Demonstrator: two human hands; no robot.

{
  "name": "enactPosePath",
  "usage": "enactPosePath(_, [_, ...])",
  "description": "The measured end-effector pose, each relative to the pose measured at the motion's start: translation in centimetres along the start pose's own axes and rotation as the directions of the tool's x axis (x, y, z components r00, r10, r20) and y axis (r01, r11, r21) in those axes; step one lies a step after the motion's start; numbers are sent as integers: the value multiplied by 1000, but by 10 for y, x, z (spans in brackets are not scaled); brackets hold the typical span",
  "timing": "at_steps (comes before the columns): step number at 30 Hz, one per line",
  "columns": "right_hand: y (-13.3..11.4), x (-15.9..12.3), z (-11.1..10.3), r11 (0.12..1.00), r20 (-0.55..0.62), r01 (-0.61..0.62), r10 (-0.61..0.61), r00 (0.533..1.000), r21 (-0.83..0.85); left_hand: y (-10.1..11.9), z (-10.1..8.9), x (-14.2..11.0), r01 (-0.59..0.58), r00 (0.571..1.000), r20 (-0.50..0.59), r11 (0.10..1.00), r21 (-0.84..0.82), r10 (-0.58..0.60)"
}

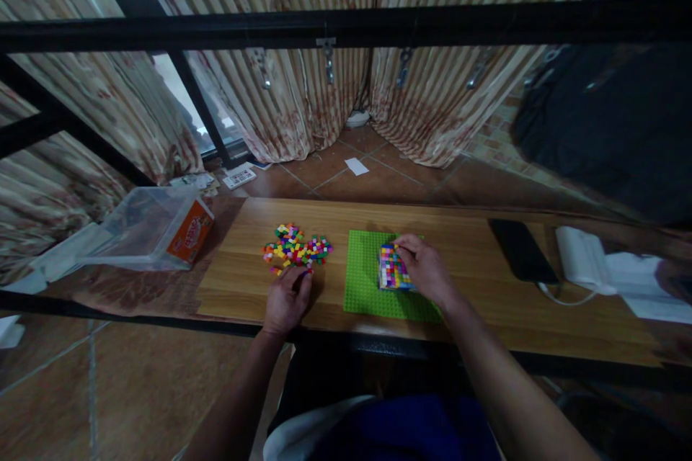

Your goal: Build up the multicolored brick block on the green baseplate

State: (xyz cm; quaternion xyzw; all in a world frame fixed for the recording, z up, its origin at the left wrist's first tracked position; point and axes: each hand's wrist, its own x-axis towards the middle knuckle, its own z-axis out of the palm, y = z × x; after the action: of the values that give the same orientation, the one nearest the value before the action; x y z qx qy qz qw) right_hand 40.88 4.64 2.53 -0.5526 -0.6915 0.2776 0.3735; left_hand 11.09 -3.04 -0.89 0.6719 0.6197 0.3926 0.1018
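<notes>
A green baseplate (365,281) lies on the wooden table (486,302). On its right part stands a block of many-coloured small bricks (390,268). My right hand (427,266) rests on that block, fingers curled and pinched at its top right corner. A loose pile of coloured bricks (296,246) lies left of the plate. My left hand (286,297) sits just below the pile, fingers bent in a pinch at its near edge; what they hold is too small to make out.
A clear plastic box with an orange label (156,227) lies on its side at the table's left end. A black phone (522,251) with a cable, a white object (582,259) and papers (649,288) lie at the right. A black metal bar (346,25) crosses overhead.
</notes>
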Motion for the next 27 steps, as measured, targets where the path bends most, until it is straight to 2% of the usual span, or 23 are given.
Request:
enactPosePath(10, [14, 2, 5, 934, -5, -199, 210, 978, 297, 1, -1, 0, 2, 1000, -6, 1000, 4, -2])
enactPosePath(19, [15, 7, 2, 874, 63, -314, 314, 947, 370, 3, -1, 0, 6, 1000, 1, 1000, 20, -6])
enactPosePath(27, [12, 11, -1, 880, 89, -329, 319, 944, 343, -2, 1, -3, -31, 999, 24, 999, 38, 30])
